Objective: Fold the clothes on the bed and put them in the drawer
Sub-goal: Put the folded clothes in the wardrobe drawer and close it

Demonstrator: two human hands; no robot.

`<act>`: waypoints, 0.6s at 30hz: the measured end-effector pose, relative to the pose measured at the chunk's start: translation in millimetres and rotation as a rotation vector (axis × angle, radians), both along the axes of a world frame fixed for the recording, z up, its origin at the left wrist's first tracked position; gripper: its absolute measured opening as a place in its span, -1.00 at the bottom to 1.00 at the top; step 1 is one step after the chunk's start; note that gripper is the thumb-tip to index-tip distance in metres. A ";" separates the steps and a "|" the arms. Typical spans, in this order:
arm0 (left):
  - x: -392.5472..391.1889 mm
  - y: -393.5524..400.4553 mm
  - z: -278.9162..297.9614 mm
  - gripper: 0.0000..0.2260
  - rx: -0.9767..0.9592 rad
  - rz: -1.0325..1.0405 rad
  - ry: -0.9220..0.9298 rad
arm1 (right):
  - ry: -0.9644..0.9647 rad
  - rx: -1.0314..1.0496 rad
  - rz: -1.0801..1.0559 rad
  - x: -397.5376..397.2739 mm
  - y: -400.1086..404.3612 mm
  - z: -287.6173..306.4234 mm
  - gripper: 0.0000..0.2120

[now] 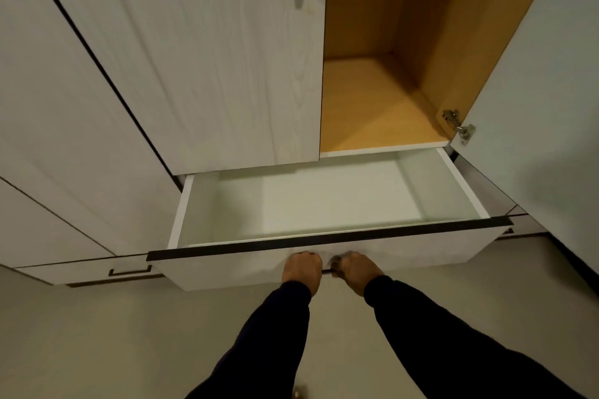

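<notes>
Dark long sleeves [278, 334] reach away from us toward twelve o'clock, both arms nearly straight and close together, ending at the front of the white pulled-out wardrobe drawer [324, 204]. Our left hand [301, 270] and right hand [355, 270] sit knuckles-up, just beside each other, on the slim black drawer handle [326, 271]. Each grip is curled round that bar, though motion blur softens the fingers, so the hold on the right looks likely rather than certain.

We judge this the drawer-handling step: its pale inside shows nothing in it, and no clothes or bed appear anywhere in view, so folding and stowing seem not yet done. Next would call for letting go of the handle, leaving the drawer out, and turning toward the bed for a garment.

At one o'clock the orange-brown open cupboard compartment [372, 97] stands above the drawer, its white door [551, 74] swung out at two o'clock on a metal hinge [458, 126]. At eleven o'clock a white wood-grain door [210, 58] stays shut.
</notes>
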State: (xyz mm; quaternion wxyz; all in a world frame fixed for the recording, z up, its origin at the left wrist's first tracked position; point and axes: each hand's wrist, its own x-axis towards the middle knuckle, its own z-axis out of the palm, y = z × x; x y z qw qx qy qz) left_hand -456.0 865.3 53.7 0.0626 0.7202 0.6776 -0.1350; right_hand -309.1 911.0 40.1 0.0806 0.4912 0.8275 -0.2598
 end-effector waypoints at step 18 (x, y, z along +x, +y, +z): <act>38.3 -110.7 2.8 -0.82 -0.081 0.038 -0.043 | -0.052 -0.041 -0.053 32.1 -105.6 -6.0 -0.69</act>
